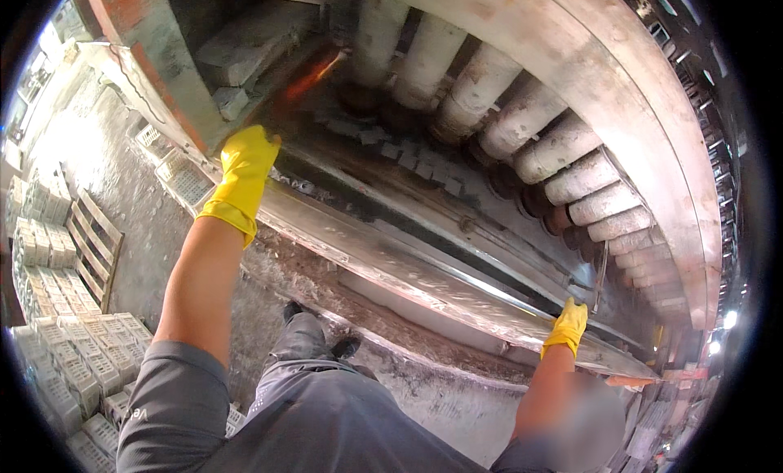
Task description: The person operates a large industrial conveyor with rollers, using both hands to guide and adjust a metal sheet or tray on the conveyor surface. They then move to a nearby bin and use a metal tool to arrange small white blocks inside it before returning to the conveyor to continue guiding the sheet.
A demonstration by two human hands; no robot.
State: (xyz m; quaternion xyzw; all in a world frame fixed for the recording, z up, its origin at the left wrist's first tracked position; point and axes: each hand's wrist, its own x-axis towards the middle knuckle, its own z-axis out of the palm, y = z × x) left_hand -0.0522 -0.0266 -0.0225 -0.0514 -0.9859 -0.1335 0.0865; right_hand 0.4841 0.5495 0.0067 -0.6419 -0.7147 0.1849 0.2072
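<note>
My left hand (247,161), in a yellow rubber glove, is curled closed at the left end of a long metal rail (367,245), beside the machine's corner post. Farther right along the same rail, my right hand (569,322), also gloved in yellow, has its fingers closed at the rail's inner edge. The fingertips of both hands are turned away, so what they grip is hidden. Beyond the rail lies a dark, wet trough (432,208) with a long narrow bar along it. Several small pale square pieces (408,156) lie on the machine bed behind.
A row of thick pale cylinders (481,90) stands under a curved-looking beam (603,49). An orange glow (314,75) shows near the left corner. Stacked pale blocks (81,351) and a wooden pallet (94,245) occupy the floor at left. My shoes are just below the rail.
</note>
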